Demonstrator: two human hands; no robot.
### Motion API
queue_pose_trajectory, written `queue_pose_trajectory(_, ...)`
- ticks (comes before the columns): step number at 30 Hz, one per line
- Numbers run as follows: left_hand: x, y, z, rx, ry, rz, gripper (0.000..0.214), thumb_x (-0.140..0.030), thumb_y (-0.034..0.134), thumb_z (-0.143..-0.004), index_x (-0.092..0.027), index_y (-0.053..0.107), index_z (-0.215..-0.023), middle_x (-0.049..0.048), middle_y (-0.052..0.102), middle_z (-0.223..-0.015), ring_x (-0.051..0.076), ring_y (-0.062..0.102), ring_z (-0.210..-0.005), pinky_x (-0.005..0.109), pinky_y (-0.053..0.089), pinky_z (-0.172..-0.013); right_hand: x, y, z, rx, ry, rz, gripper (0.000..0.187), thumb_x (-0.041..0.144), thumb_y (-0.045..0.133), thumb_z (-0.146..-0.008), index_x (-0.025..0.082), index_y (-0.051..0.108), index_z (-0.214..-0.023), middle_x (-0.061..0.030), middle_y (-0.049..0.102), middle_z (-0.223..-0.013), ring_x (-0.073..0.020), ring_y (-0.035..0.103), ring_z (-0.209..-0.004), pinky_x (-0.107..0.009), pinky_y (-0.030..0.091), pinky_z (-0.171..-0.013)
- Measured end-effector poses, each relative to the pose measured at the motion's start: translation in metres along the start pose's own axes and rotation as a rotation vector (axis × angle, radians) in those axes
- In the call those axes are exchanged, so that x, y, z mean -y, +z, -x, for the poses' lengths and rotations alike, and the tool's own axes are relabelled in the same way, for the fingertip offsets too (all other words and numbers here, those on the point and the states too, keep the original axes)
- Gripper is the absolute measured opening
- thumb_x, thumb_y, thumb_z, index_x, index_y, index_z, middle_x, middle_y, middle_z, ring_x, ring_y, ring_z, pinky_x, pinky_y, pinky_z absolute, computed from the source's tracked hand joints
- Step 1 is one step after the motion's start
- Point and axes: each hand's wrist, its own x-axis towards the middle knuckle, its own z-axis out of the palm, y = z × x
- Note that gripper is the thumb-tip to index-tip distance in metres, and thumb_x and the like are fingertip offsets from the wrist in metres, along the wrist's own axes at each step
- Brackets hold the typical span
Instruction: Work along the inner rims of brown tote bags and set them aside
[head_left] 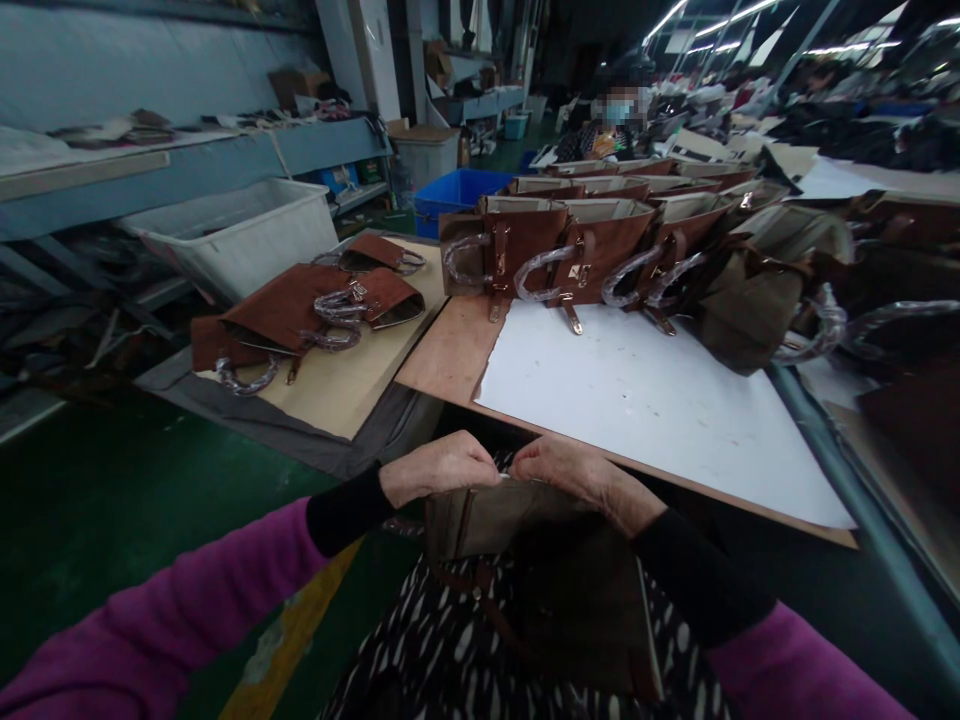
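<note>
- Resting on the wearer's lap, just below the near edge of the desk: one brown bag [577, 600], mouth upward, pale lining visible; a strap with a small metal stud [477, 593] hangs at its left part.
- Left hand [441, 468]: grip drawn together, fingertips pinching the bag's rim.
- Right hand [566, 470]: grip likewise closed, pinching the same rim just beside the left; the fingertips of the two nearly meet.
- Handling, as judged: light for its bulk; walls soft enough to sag, rim somewhat firmer; not fragile, though the surface may scuff or crease. Best hold: the rim, one hand each side of the worked spot, the lap bearing the body.
- Beneath the bag: black-and-white patterned garment [375, 650].
- Desk: brown board [442, 345] at its left edge; white sheet [637, 390] reaching almost to the near right corner.
- Toward the desk's far edge: upright brown bags [534, 245] in rows, front handles in clear wrap, metal-tipped tabs hanging.
- At the desk's right edge: olive-brown bag [750, 310], slumped.
- Adjoining the desk's left edge: tan sheet [360, 390] over grey cloth, carrying brown bags laid flat [277, 300].
- Beyond: blue bin [459, 190]; pale tub [240, 225]; masked co-worker [619, 110].
</note>
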Motion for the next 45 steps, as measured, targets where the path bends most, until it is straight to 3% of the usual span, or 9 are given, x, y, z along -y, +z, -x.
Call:
queue_pose_trajectory(6, -0.009, -0.006, -0.007, 0.001, -0.035, -0.079, 0.022, -0.028, 0.052, -0.064, -0.011, 0.065, -0.065, -0.0038, 0.040, -0.046, 0.009, 0.034, -0.044, 0.022, 0.021, -0.043, -0.002, 0.009, -0.002, -0.077, -0.019, -0.083, 0.016, 0.026, 0.052, -0.066, 0.015, 0.060, -0.058, 0.0049, 0.042, -0.046, -0.0073, 0.033, -0.045, -0.022, 0.023, -0.044)
queue_pose_trajectory(10, -0.009, -0.002, -0.005, -0.066, 0.094, -0.115, 0.023, -0.023, 0.047, -0.064, -0.010, 0.066, -0.067, -0.0032, 0.043, -0.049, 0.009, 0.037, -0.047, 0.021, 0.023, -0.044, -0.011, 0.001, 0.007, -0.109, -0.113, -0.187, 0.033, 0.040, 0.045, -0.076, 0.014, 0.066, -0.075, 0.0014, 0.056, -0.061, -0.0093, 0.043, -0.054, -0.022, 0.033, -0.052)
queue_pose_trajectory(14, -0.005, 0.004, -0.003, -0.107, 0.153, -0.120, 0.025, -0.022, 0.046, -0.065, -0.010, 0.068, -0.070, -0.0028, 0.046, -0.052, 0.009, 0.040, -0.052, 0.020, 0.025, -0.046, -0.021, -0.005, 0.015, -0.063, -0.167, -0.294, 0.033, 0.040, 0.054, -0.073, 0.014, 0.069, -0.086, -0.0017, 0.064, -0.071, -0.0118, 0.049, -0.061, -0.023, 0.036, -0.058)
queue_pose_trajectory(19, -0.003, 0.007, -0.005, -0.128, 0.161, -0.152, 0.024, -0.022, 0.046, -0.064, -0.009, 0.067, -0.067, -0.0029, 0.044, -0.051, 0.009, 0.037, -0.051, 0.021, 0.022, -0.045, -0.025, 0.001, 0.011, -0.082, -0.138, -0.141, 0.025, 0.033, 0.054, -0.072, 0.017, 0.071, -0.082, 0.0012, 0.060, -0.062, -0.0103, 0.044, -0.054, -0.023, 0.032, -0.051)
queue_pose_trajectory(27, -0.003, 0.006, -0.005, -0.051, 0.118, -0.099, 0.025, -0.022, 0.045, -0.066, -0.010, 0.066, -0.073, -0.0023, 0.047, -0.053, 0.010, 0.041, -0.050, 0.019, 0.025, -0.045, -0.005, 0.003, 0.021, -0.193, -0.202, 0.165, 0.021, 0.023, 0.047, -0.071, 0.018, 0.068, -0.076, -0.0003, 0.061, -0.074, -0.0129, 0.051, -0.066, -0.023, 0.034, -0.057)
queue_pose_trajectory(34, -0.005, 0.007, -0.011, -0.002, 0.081, -0.138, 0.026, -0.027, 0.045, -0.069, -0.011, 0.065, -0.069, -0.0030, 0.043, -0.051, 0.009, 0.037, -0.048, 0.020, 0.023, -0.044, -0.002, 0.010, 0.025, -0.239, -0.203, 0.217, 0.022, 0.020, 0.046, -0.073, 0.020, 0.068, -0.078, -0.0015, 0.063, -0.082, -0.0144, 0.054, -0.073, -0.023, 0.037, -0.061)
queue_pose_trajectory(40, -0.005, 0.016, -0.015, -0.264, 0.226, -0.434, 0.024, -0.020, 0.046, -0.069, -0.012, 0.068, -0.067, 0.0011, 0.057, -0.058, 0.011, 0.044, -0.056, 0.022, 0.029, -0.055, -0.011, 0.022, 0.021, -0.405, -0.303, 0.280, 0.027, 0.020, 0.041, -0.082, 0.019, 0.068, -0.086, -0.0053, 0.067, -0.087, -0.0171, 0.059, -0.081, -0.025, 0.040, -0.073)
queue_pose_trajectory(45, 0.001, 0.019, -0.016, -0.315, 0.275, -0.525, 0.022, -0.023, 0.048, -0.073, -0.014, 0.067, -0.068, 0.0034, 0.063, -0.063, 0.012, 0.049, -0.058, 0.023, 0.029, -0.054, -0.009, 0.022, 0.019, -0.334, -0.289, 0.254, 0.027, 0.023, 0.043, -0.083, 0.023, 0.069, -0.087, -0.0026, 0.070, -0.084, -0.0173, 0.061, -0.080, -0.025, 0.040, -0.071)
